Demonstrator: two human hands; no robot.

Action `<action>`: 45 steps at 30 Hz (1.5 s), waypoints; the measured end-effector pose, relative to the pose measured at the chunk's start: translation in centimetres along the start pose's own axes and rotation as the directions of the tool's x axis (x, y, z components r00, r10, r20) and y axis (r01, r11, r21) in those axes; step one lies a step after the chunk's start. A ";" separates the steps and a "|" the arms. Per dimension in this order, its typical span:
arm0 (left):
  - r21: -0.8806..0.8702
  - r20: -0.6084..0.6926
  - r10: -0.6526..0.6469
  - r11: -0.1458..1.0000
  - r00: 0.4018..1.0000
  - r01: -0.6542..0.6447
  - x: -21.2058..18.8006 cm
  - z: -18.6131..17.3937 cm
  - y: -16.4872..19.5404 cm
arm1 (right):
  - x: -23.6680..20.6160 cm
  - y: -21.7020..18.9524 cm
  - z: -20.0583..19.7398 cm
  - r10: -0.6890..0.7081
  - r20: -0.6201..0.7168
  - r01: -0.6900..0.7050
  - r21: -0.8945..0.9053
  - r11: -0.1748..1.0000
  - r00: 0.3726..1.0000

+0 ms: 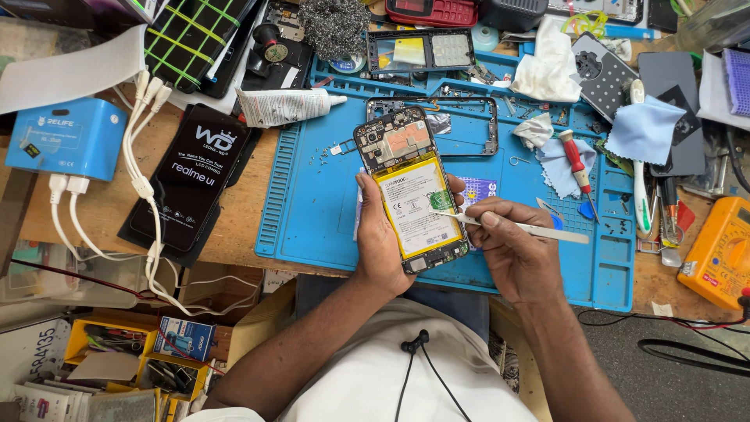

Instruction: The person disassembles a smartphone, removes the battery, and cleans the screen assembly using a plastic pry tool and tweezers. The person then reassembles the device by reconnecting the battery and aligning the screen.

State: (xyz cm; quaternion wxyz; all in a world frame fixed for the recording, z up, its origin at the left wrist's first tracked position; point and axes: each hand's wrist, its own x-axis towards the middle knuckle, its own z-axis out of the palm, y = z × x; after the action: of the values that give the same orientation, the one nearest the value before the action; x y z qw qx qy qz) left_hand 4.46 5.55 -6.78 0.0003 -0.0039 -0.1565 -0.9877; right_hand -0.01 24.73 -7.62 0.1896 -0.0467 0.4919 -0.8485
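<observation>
Opened phone [409,187] lies back-up over the blue work mat [312,203], near the mat's front edge; rear cover off, circuit board at the far end, yellow-bordered battery [414,207] filling the middle.

Left hand [380,242] wraps the phone's left edge from below, fingers curled behind, thumb along the frame; a firm cradle, not spread.

Right hand [508,250] pinches a thin flat pry tool [519,227] between thumb and forefinger; its tip sits at the battery's right edge, low and nearly flat to the surface.

Nearby on the mat: an empty phone frame [433,125] just beyond the phone, a red-handled screwdriver [576,160] to the right, loose screws [324,152] scattered left of the phone, a blue cloth [644,129] further right. A glue tube [281,105] lies on the tabletop [234,227] beside a dark screen box [191,180]; yellow multimeter [723,250] at far right.

Judgement on technique: keep the blade shallow, working along the edge rather than levering hard at one spot; a bent or pierced cell is the main risk; left grip should brace the frame without squeezing the board; avoid the connector end near the bottom.
</observation>
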 end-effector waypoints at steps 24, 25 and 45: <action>0.112 0.040 0.046 0.992 0.998 -0.050 0.0 0.6 0.0 | -1.8 -1.6 3.4 -0.502 -0.043 0.431 -0.453 0.780 0.864; 0.120 0.046 0.051 0.991 0.998 -0.056 -0.1 0.5 -0.1 | -1.9 -1.5 4.3 -0.552 0.101 0.481 -0.633 0.606 0.828; 0.133 0.035 0.068 0.989 0.997 -0.072 -0.2 0.0 -0.1 | -3.8 -2.0 3.3 -0.521 0.260 0.501 -0.770 0.396 0.813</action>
State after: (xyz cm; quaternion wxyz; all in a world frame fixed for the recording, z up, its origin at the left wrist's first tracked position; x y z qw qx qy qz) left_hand 4.68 5.65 -6.86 0.0326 -0.0245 -0.2223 -0.9741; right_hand 3.85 24.28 -3.82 -0.1280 -0.2665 0.7862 -0.5427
